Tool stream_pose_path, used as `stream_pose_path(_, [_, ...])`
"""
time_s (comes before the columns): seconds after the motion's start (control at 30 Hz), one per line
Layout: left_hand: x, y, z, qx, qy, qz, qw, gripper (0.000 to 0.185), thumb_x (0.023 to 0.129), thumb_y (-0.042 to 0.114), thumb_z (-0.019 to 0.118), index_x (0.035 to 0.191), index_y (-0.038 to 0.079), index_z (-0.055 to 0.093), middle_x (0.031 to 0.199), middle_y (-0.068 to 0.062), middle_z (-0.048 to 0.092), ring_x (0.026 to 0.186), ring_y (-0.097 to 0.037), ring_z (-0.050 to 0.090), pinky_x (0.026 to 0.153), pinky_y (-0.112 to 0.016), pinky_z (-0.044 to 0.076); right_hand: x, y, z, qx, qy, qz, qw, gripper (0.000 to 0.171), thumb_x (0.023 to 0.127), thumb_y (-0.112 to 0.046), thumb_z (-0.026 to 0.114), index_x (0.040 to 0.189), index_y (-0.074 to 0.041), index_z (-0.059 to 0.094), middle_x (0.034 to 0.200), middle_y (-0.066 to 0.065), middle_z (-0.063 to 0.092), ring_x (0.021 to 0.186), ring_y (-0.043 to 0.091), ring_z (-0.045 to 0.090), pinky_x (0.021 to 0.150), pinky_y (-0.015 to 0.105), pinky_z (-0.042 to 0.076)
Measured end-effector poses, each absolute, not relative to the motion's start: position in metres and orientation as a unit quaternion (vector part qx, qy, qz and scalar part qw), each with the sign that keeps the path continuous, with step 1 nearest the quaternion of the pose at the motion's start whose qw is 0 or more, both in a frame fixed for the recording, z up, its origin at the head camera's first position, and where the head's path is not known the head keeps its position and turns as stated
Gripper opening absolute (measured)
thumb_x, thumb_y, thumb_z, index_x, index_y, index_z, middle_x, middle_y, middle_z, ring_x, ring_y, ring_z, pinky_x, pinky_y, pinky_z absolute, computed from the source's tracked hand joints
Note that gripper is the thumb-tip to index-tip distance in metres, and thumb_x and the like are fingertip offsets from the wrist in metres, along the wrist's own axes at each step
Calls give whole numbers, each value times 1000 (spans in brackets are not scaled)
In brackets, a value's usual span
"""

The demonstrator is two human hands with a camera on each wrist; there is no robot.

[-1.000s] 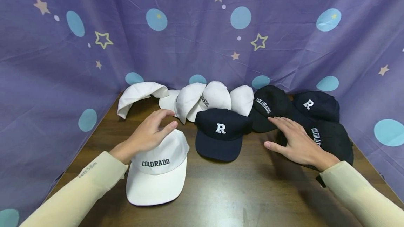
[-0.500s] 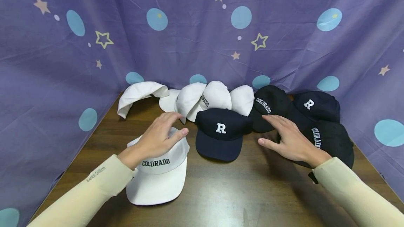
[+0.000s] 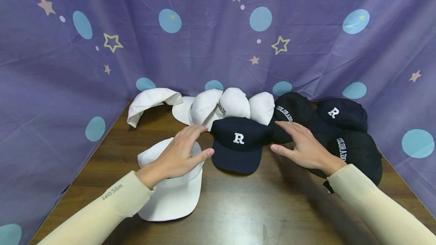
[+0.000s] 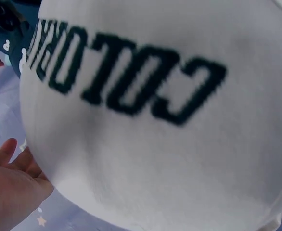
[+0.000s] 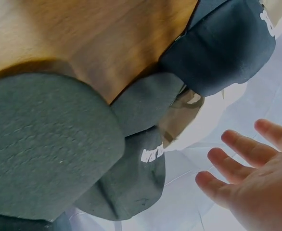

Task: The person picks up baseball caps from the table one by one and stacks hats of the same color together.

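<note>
My left hand (image 3: 177, 157) hovers over the crown of the white cap (image 3: 170, 196), fingers (image 3: 195, 131) straight and loosely spread, holding nothing; the left wrist view shows the cap's "COLORADO" lettering close up, and I cannot tell whether my palm touches the cloth. My right hand (image 3: 303, 146) is flat and open too, fingers (image 3: 284, 126) stretched toward ten o'clock, above the counter (image 3: 265, 207) at the edge of the black caps, gripping nothing. Between my two hands sits the navy cap (image 3: 238, 144) with a white "R", brim toward me, at twelve o'clock from my chest; my left fingertips are just beside its left edge and my right thumb just beside its right edge. Behind it, a row of white caps (image 3: 231, 103) runs toward eleven o'clock, and a cluster of black caps (image 3: 354, 150) lies at two o'clock, under and beyond my right wrist. A purple curtain (image 3: 218, 37) with stars and dots hangs behind everything.
</note>
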State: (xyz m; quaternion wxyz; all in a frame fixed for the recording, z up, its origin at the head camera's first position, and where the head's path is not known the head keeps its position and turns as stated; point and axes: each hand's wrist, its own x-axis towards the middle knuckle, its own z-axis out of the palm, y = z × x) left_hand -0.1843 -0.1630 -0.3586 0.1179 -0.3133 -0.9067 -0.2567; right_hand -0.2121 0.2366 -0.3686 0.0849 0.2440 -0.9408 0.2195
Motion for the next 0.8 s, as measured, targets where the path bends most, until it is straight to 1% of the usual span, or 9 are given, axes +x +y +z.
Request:
stream_pose_path(0.2, [-178,-157,-362,-312,-905,-264,113,70,99,51,62,149,5,47,147,-9,52,143,-30,40,119,-50,30,-217,228,-366,250,-938,227,83,79,94,-55,68,157,-15,41,157,11,44,146,39,34,116,65,23])
stream_pose_path(0.4, [-171,-153,-363,-312,-908,-265,90,73,98,56,60,150,7,45,150,-7,50,144,-26,39,119,-50,30,-224,219,-363,244,-940,233,59,79,97,-57,64,157,-11,40,158,14,42,147,42,32,116,67,21])
stream_pose_path(0.57, [-167,-151,-367,-316,-908,-261,81,75,98,60,59,150,8,46,151,-5,49,144,-24,40,119,-50,31,-228,213,-363,239,-942,230,52,80,96,-59,62,156,-11,41,156,15,44,147,40,34,117,65,21])
stream_pose_path(0.8, [-163,-148,-370,-324,-904,-265,84,77,97,60,60,151,8,44,152,-7,48,145,-24,39,120,-49,30,-234,206,-362,231,-943,235,45,81,96,-62,60,156,-12,41,156,15,45,144,39,37,117,64,22])
